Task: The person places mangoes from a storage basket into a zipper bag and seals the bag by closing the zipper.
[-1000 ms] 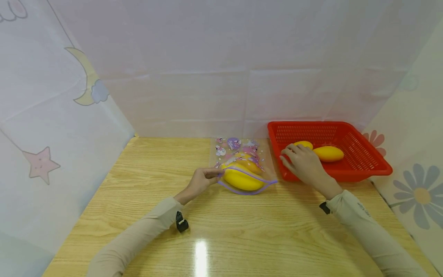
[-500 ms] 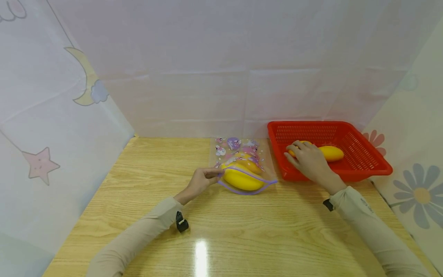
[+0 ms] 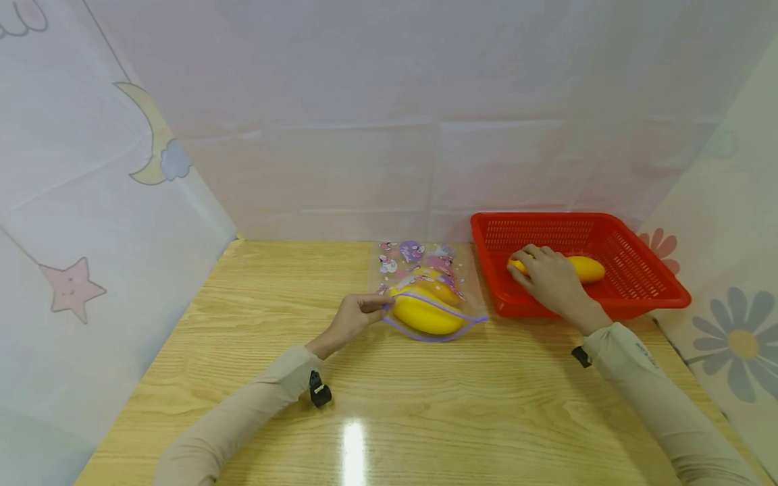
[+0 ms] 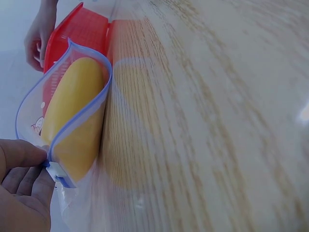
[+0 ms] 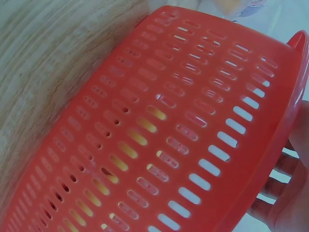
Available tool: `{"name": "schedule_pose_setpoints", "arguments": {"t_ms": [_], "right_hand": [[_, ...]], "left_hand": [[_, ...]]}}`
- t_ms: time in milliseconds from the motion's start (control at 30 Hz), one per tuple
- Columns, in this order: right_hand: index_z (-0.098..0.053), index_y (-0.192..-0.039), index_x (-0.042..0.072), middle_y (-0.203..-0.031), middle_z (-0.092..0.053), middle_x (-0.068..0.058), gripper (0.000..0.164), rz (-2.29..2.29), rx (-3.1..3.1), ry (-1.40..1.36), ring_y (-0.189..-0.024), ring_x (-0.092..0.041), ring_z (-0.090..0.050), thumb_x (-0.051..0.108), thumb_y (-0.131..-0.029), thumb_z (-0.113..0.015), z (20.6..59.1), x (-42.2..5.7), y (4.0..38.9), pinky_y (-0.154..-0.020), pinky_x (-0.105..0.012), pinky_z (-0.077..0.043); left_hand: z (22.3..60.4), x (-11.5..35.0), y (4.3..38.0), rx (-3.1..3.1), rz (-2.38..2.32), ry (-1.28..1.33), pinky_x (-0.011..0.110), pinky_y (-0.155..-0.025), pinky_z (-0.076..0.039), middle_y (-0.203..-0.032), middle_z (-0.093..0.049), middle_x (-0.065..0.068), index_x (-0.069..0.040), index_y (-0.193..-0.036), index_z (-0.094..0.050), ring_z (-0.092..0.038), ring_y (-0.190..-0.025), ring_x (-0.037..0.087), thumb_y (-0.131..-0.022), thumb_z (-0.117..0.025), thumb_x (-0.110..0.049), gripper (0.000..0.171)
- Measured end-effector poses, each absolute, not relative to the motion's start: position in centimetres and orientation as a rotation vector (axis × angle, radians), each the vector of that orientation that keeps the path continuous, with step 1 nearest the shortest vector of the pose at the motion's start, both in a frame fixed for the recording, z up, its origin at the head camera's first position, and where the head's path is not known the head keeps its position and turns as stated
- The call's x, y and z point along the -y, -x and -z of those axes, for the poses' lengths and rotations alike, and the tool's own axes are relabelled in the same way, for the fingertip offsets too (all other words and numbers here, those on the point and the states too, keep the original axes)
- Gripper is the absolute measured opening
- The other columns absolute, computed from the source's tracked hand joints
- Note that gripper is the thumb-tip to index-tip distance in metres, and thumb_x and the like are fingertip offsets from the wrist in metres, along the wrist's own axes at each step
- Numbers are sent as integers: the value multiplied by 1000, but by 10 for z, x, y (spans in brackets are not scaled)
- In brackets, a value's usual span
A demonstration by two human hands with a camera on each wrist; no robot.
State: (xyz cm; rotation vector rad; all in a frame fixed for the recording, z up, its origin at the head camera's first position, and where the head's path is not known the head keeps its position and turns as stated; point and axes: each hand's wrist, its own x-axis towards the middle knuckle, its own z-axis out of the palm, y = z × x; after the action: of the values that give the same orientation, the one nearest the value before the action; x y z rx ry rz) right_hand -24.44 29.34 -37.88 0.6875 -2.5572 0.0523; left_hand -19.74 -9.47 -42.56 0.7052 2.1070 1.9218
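My left hand (image 3: pixel 354 322) pinches the left edge of a clear zip bag (image 3: pixel 410 252) with purple trim, at its white slider (image 4: pixel 59 174). The bag's mouth gapes, and yellow mangoes (image 3: pixel 428 316) lie inside. At the right, my right hand (image 3: pixel 550 278) reaches down into a red basket (image 3: pixel 644 300). Thumb and fingers lie around a yellow mango (image 3: pixel 519 265), mostly hidden under the hand. Another mango (image 3: pixel 587 269) lies just right of it. In the right wrist view the basket wall covers most of the hand's work; yellow shows through the slots.
The wooden table (image 3: pixel 462 412) extends in front of both hands. A pale cloth wall (image 3: pixel 340 169) stands behind the bag and basket, with printed walls at both sides. The basket's raised rim runs beneath my right wrist.
My right hand has shifted right and deeper into the basket, over the left mango, which it now covers more. My left hand and the bag have stayed put.
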Motion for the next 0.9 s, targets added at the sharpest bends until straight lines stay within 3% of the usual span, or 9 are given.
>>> {"name": "schedule_pose_setpoints", "arguments": {"t_ms": [267,900], "right_hand": [[-61,-100,3,-95,-56,-13,35,-42,2619,-644,-80,-34,-52,33,-82,-61,378,-300,247,-66,-49,-46],[-60,-101,1,-97,-56,-14,33,-46,2698,-609,-81,-34,-52,29,-83,-60,381,-318,254,-69,-51,-46]], "left_hand": [[425,95,198,-2108,-1912,-709,43,-87,-45,-114,-53,25,11,-113,-54,-49,-107,38,-84,-52,10,29],[425,94,198,-2123,-1912,-712,41,-86,-46,-114,-54,25,11,-112,-54,-50,-106,37,-83,-53,10,29]]}}
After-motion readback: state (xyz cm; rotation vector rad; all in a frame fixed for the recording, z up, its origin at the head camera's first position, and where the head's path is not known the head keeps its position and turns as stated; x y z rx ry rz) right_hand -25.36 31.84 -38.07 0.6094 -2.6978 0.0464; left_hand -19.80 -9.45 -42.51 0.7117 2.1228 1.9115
